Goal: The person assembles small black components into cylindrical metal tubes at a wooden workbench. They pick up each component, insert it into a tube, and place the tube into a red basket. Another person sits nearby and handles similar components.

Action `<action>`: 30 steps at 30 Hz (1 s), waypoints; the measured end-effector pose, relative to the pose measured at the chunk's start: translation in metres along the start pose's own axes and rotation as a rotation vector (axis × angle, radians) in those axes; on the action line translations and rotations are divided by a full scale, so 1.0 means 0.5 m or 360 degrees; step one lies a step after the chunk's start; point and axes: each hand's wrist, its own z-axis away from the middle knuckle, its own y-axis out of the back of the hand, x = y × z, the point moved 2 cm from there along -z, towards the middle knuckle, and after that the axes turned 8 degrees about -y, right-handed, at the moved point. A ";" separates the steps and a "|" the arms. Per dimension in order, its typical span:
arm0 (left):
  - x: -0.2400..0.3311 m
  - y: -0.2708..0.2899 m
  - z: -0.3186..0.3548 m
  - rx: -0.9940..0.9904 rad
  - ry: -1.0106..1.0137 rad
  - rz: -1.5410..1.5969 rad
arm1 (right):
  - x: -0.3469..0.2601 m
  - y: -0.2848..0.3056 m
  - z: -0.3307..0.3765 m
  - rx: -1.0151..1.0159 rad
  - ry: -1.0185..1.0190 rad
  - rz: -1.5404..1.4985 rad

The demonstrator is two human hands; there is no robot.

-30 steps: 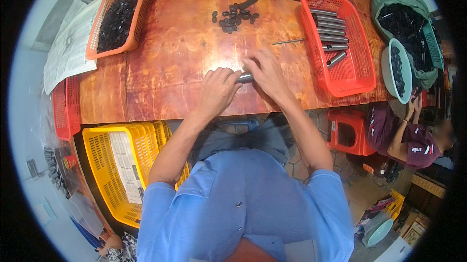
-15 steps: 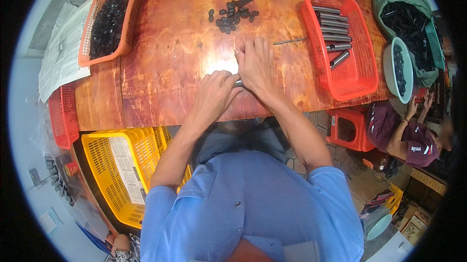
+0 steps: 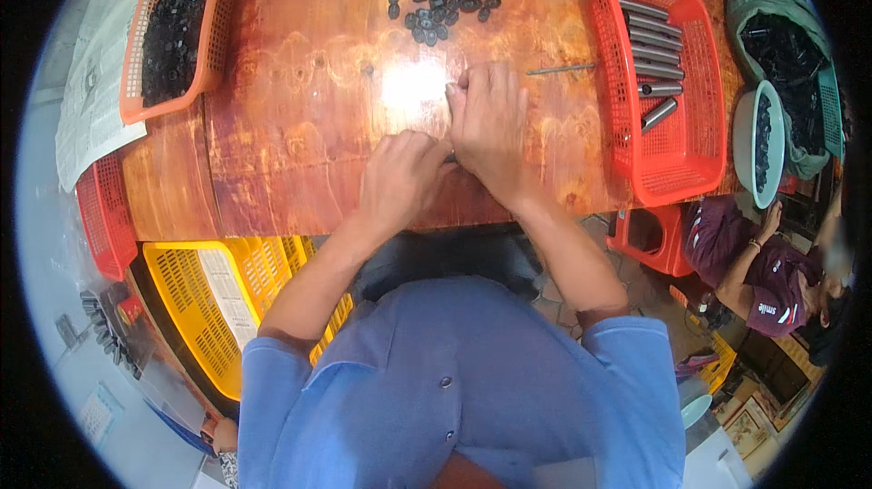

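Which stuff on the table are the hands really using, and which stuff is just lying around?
In use:
- left hand and right hand, pressed together over a small dark part, mostly hidden
- loose black pieces near the hands
- metal tubes in the red basket
- thin rod

Lying about:
- orange basket of black pieces
- papers
- yellow crate

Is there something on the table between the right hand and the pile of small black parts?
Nothing visible. The wood between the right hand and the black parts is bare. A thin rod lies off to the right, outside that path.
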 end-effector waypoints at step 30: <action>-0.013 0.005 -0.019 0.0078 0.0048 -0.0034 | 0.009 -0.026 -0.034 -0.0031 0.0033 0.0064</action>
